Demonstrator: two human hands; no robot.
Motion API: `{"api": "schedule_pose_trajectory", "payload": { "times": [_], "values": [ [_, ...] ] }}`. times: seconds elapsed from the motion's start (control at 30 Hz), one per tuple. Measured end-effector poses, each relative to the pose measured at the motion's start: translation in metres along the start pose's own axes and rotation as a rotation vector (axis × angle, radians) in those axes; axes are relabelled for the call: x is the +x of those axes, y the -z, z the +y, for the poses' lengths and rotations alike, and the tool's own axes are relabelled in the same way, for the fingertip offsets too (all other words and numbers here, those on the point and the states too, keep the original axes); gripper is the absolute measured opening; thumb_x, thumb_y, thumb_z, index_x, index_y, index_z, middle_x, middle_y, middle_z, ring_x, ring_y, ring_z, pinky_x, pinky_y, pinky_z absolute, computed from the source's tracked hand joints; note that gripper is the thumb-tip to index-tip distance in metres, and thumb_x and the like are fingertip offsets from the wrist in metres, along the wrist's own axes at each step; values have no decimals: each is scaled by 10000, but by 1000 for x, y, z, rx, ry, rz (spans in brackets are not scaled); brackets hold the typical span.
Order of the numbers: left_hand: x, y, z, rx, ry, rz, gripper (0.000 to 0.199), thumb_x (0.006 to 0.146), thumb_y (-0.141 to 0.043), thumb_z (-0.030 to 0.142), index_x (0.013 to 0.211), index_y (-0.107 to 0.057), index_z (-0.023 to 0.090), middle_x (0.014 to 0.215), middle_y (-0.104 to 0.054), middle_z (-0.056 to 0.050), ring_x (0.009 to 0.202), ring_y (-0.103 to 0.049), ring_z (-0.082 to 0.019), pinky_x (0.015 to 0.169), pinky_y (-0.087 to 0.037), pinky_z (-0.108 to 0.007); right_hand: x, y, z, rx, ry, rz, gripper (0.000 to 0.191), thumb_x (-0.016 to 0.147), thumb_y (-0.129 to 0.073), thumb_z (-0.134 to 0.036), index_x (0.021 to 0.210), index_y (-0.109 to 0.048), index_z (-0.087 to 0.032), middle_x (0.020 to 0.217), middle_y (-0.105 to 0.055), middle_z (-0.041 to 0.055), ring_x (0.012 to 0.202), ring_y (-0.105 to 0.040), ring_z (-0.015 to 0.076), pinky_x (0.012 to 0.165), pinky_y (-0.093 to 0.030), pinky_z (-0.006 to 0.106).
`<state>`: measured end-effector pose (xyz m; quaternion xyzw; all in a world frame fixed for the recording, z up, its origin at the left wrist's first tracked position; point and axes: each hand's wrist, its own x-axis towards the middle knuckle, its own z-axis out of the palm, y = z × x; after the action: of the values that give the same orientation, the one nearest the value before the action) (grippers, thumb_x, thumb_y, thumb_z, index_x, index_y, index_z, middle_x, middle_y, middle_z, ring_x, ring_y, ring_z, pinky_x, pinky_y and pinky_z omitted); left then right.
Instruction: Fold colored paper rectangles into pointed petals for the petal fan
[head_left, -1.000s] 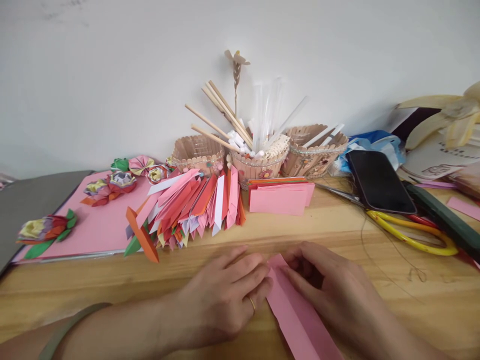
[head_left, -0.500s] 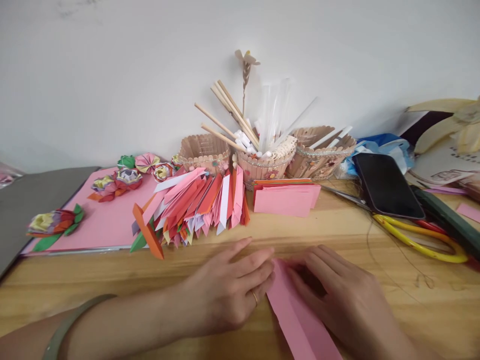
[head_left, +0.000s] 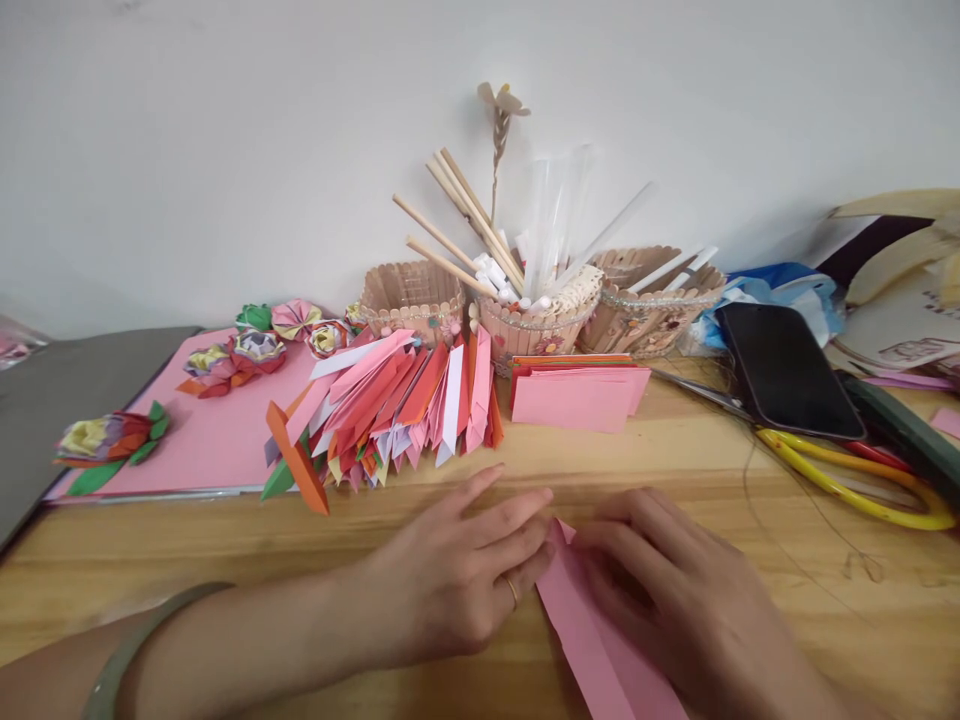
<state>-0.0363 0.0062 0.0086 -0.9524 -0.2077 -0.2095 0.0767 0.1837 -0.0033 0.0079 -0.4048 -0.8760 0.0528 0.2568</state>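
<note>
A pink sheet of paper [head_left: 592, 630] with a lengthwise crease lies on the table in front of me. At its far tip a small corner is folded over. My left hand [head_left: 457, 580], wearing a ring, has its fingers spread, with the fingertips resting at the paper's left edge near that tip. On the other side, my right hand [head_left: 675, 590] has bent fingers closed on the paper's right edge beside the folded corner. Its fingertips are partly hidden behind the knuckles. The paper's near end runs out of view at the bottom.
Beyond my hands stand folded paper pieces [head_left: 405, 400] and a stack of folded cards [head_left: 574, 400]. Decorated stick baskets [head_left: 540, 328] hold sticks and tubes. Paper flowers [head_left: 109, 440] lie left. A phone [head_left: 787, 370] and yellow-handled scissors [head_left: 847, 490] are right.
At the paper's far tip, a small folded corner now shows between my hands; the right fingers have drawn back slightly. My left hand stays nearly still. The view has shifted slightly.
</note>
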Motion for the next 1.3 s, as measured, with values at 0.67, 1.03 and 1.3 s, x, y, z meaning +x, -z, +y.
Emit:
{"api": "schedule_pose_trajectory", "payload": {
  "times": [0.67,1.03,1.3],
  "values": [
    [-1,0,2,13,19,-7,305,972,-347,105,1135,-604,96,1125,-650,-53,1187,-478,-202,1082,-285,-422,-2,7,5,24,133,-59,219,948,-416,-171,882,-624,-183,814,-614,54,698,-552,166,584,-453,288],
    [0,0,0,-17,-18,-25,376,991,-256,107,1148,-597,82,1184,-642,-48,1239,-446,-215,1026,-366,-428,-1,5,5,-22,161,-33,248,950,-392,-153,857,-622,-154,795,-614,72,684,-550,173,572,-452,294],
    [-1,-2,-2,6,-38,-67,296,968,-379,145,1183,-575,88,1213,-618,-87,1240,-457,-256,1016,-377,-453,-1,6,7,58,161,-41,198,916,-459,-142,855,-647,-159,771,-612,60,670,-556,158,574,-454,276]
  ]
}}
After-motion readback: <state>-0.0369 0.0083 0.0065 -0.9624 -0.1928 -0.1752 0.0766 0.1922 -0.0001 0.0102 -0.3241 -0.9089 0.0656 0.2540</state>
